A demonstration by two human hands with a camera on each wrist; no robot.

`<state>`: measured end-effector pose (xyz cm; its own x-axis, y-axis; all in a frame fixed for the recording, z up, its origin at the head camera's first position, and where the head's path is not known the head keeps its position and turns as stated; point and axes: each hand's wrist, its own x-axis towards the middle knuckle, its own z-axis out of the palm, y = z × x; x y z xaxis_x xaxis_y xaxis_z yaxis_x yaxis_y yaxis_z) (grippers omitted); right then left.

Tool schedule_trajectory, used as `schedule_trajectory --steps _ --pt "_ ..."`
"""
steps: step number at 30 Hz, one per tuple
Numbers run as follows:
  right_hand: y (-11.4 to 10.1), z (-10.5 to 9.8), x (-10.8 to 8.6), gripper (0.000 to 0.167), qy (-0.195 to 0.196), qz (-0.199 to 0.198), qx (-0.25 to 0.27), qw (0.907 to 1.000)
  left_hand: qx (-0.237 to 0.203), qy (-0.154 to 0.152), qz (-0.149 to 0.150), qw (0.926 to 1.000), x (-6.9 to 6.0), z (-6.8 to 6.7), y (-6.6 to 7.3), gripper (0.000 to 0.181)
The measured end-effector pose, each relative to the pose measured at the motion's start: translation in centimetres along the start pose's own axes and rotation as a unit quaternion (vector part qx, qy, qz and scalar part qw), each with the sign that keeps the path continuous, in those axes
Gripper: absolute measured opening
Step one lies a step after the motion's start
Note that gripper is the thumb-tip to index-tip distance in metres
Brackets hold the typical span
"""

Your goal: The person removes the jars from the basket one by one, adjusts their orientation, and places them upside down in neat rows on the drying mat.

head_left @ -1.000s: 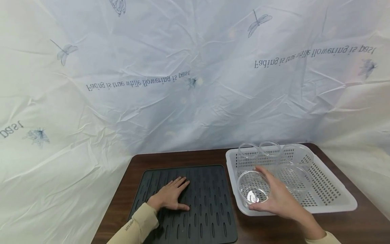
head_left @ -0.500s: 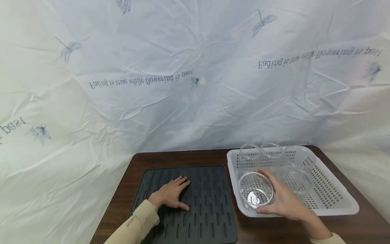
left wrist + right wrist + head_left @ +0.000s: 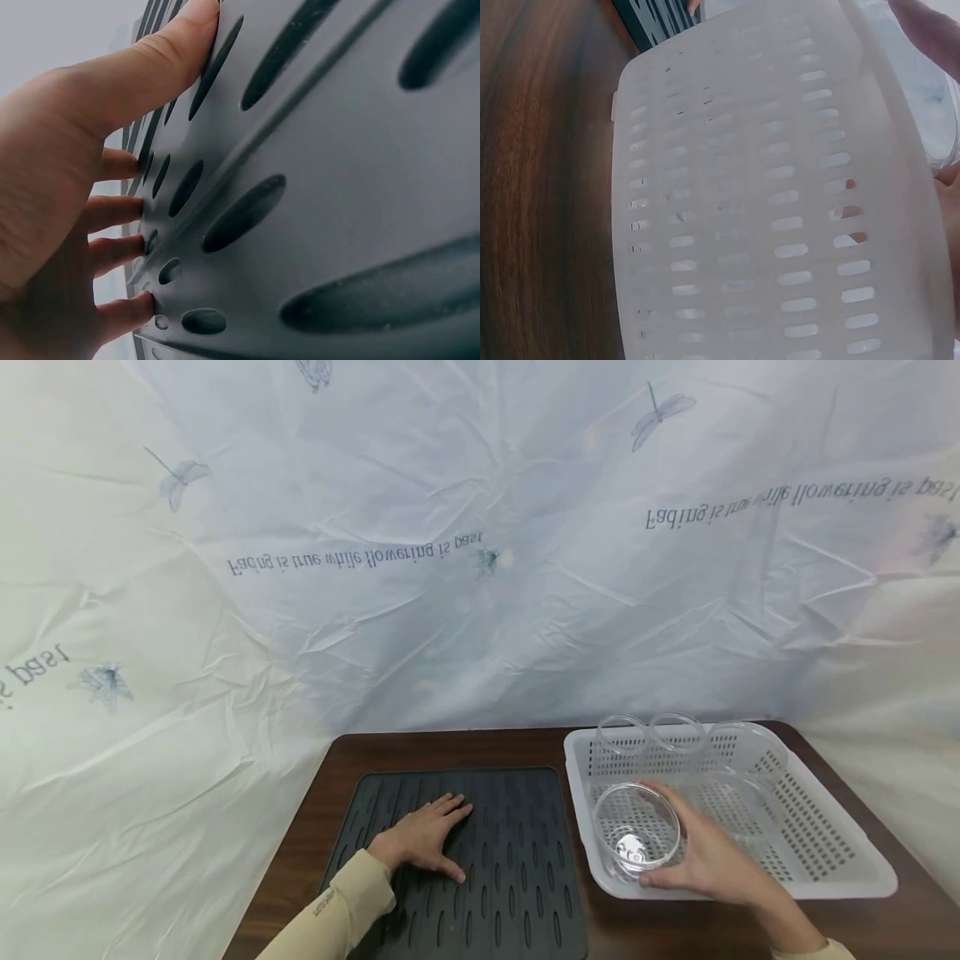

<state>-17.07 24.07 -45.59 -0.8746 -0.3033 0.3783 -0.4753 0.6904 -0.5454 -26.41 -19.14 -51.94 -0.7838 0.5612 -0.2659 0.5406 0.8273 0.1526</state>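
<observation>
In the head view my left hand [image 3: 423, 837] lies with spread fingers on a dark grey ribbed mat [image 3: 517, 827]. The left wrist view has the thumb [image 3: 161, 64] and the fingertips touching the mat's slotted surface. My right hand [image 3: 705, 852] holds a clear round bowl [image 3: 632, 847] by its side, thumb in front and fingers behind. This bowl is at the front left corner of a white perforated basket [image 3: 832, 827]; whether it touches the basket floor I cannot tell. In the right wrist view the basket wall [image 3: 780, 262] hides most of that hand.
Several more clear round vessels stand in the basket, among them a small one [image 3: 621, 752] and another [image 3: 678, 747] along the back. Mat and basket sit side by side on a dark wooden table [image 3: 450, 742]. A pale printed sheet [image 3: 420, 635] hangs behind.
The whole head view has drifted slightly right. My right thumb has shifted slightly to the right along the bowl's near side. My left hand stays in place on the mat.
</observation>
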Motion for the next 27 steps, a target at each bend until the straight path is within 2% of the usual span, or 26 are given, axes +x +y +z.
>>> schedule_trajectory --steps 6,13,22,27 --pt "0.17 0.12 0.21 0.121 0.005 -0.002 -0.007 1.0000 -0.001 -0.003 -0.005 1.0000 -0.11 -0.30 0.28 0.113" --pt "0.50 0.58 0.23 0.116 0.004 -0.030 -0.007 0.9995 -0.011 -0.006 -0.008 0.9999 -0.17 -0.28 0.37 0.113" --pt "0.77 0.79 0.21 0.106 0.011 -0.040 0.013 0.9991 -0.025 -0.007 -0.008 0.9996 -0.21 -0.17 0.27 0.112" --pt "0.63 0.79 0.18 0.106 0.025 -0.037 0.002 0.9990 -0.031 -0.006 -0.007 0.9995 -0.12 -0.28 0.25 0.113"
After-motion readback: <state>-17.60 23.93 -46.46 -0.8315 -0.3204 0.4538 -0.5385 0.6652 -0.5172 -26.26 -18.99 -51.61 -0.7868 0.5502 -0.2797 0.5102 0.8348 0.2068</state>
